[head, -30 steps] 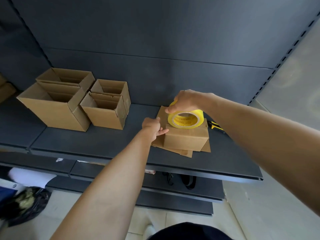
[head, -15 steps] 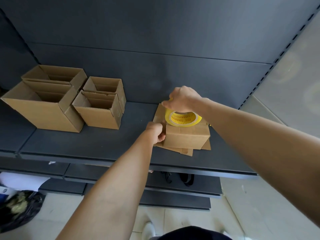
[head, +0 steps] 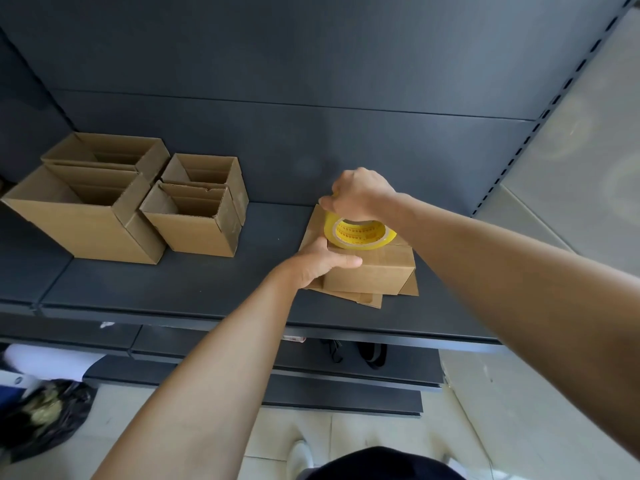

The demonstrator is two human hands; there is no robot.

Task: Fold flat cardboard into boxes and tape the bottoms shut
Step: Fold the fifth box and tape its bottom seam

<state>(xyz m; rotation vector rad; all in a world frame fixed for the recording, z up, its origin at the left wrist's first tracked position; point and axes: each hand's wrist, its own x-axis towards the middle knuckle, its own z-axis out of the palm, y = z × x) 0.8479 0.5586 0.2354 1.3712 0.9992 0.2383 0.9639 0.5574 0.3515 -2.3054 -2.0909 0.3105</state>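
Head view: left hand (head: pixel 322 263) gripped small brown cardboard box (head: pixel 377 275), right hand (head: pixel 356 195) clasped yellow tape roll (head: pixel 358 235); four open cardboard cartons (head: pixel 86 220) stood left on dark grey shelf (head: pixel 207 282).

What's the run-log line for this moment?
left hand: holds small box | right hand: grips tape roll on box | four open boxes: standing left

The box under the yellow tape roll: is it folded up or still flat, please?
Folded up: the box shows a standing front wall and closed top flaps, on flat cardboard sheets.
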